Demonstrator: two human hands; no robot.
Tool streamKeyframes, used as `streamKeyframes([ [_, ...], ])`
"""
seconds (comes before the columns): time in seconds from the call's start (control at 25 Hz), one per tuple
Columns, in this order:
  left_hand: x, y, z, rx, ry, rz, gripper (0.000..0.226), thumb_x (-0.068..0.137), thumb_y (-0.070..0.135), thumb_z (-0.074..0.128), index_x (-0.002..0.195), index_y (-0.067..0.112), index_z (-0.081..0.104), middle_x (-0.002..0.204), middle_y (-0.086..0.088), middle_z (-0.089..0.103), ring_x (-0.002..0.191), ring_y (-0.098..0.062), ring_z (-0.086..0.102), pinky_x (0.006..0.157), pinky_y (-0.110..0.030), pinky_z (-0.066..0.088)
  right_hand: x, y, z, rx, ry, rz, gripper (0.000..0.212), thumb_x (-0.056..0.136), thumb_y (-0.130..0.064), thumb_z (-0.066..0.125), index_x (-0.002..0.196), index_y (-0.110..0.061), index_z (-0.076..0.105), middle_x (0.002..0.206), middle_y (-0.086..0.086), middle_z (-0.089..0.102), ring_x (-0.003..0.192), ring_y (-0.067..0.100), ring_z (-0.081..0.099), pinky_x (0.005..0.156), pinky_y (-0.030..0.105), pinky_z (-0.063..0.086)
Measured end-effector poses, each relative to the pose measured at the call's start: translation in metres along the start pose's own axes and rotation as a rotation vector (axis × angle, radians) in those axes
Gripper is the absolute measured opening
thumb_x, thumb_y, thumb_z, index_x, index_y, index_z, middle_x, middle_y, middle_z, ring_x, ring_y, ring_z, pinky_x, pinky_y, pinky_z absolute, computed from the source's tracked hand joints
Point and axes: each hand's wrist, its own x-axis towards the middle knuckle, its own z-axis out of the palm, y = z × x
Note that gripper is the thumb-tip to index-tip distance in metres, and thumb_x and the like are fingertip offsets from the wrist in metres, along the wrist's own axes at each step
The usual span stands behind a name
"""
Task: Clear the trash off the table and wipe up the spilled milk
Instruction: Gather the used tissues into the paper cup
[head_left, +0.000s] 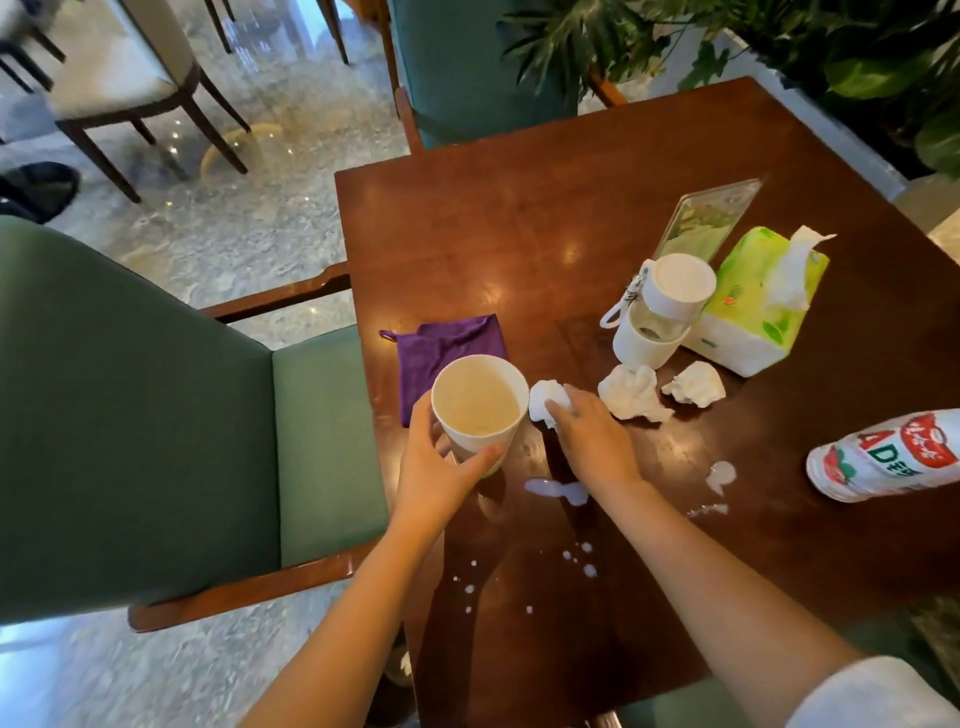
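Dark wood table (519, 218) beside a green chair (156, 415): my left hand (436, 478) gripped a paper cup (477, 405) upright, fingers wrapped around its wall. My right hand (592, 441) closed on a crumpled tissue (545, 402) just beside the cup. Spilled milk (556, 489) lay near my wrist, two more tissue wads (636, 397) and a purple cloth (447, 348) close by.

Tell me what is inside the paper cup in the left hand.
The paper cup, gripped by the left hand, shows only bare, slightly stained inner walls and bottom; no tissue or liquid visible. The right hand grasps a crumpled tissue beside it, not yet dropped in.
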Motion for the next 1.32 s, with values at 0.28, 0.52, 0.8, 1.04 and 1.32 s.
streamKeyframes([
  [0.28,-0.006,0.000,-0.007,0.075,-0.016,0.032,0.079,0.069,0.019,0.084,0.123,0.051,0.037,0.123,0.030,0.048,0.116,0.008,0.048,0.082,-0.005,0.044,-0.001,0.006,-0.042,0.524,0.243,0.128,0.024,0.084,0.001,0.060,0.106,-0.004,0.066,0.109,0.012,0.063,0.099,0.026,0.057,0.084,0.023,0.043],
  [0.52,-0.007,0.017,0.020,0.104,-0.103,0.126,0.075,0.064,0.031,0.084,0.123,0.051,0.041,0.122,0.025,0.055,0.115,-0.003,0.055,0.091,-0.029,0.051,-0.035,-0.008,-0.148,0.507,0.449,-0.275,0.020,0.072,-0.010,0.067,0.091,-0.015,0.067,0.095,-0.001,0.063,0.090,0.012,0.056,0.071,0.020,0.046],
  [0.8,-0.009,0.028,0.054,0.061,-0.181,0.194,0.075,0.067,0.035,0.084,0.130,0.041,0.043,0.125,0.015,0.058,0.115,-0.011,0.058,0.092,-0.039,0.052,-0.060,-0.005,-0.155,0.389,0.133,-0.281,0.038,0.085,-0.014,0.059,0.122,-0.022,0.059,0.132,-0.004,0.054,0.119,0.012,0.048,0.089,0.028,0.045],
  [1.04,-0.012,0.031,0.070,0.045,-0.222,0.199,0.073,0.066,0.036,0.083,0.127,0.043,0.043,0.123,0.017,0.058,0.115,-0.008,0.057,0.092,-0.028,0.052,-0.087,0.006,-0.144,0.330,0.063,-0.299,0.044,0.088,-0.027,0.040,0.131,-0.027,0.051,0.147,-0.010,0.037,0.140,-0.001,0.012,0.117,0.044,-0.005],
  [1.32,-0.010,0.022,0.071,0.052,-0.193,0.184,0.078,0.067,0.018,0.085,0.122,0.051,0.041,0.120,0.034,0.051,0.116,0.003,0.051,0.087,-0.010,0.046,-0.087,0.053,-0.104,0.449,0.424,0.147,0.030,0.088,-0.025,0.051,0.115,-0.017,0.063,0.119,0.001,0.063,0.115,0.020,0.052,0.098,0.027,0.033],
])
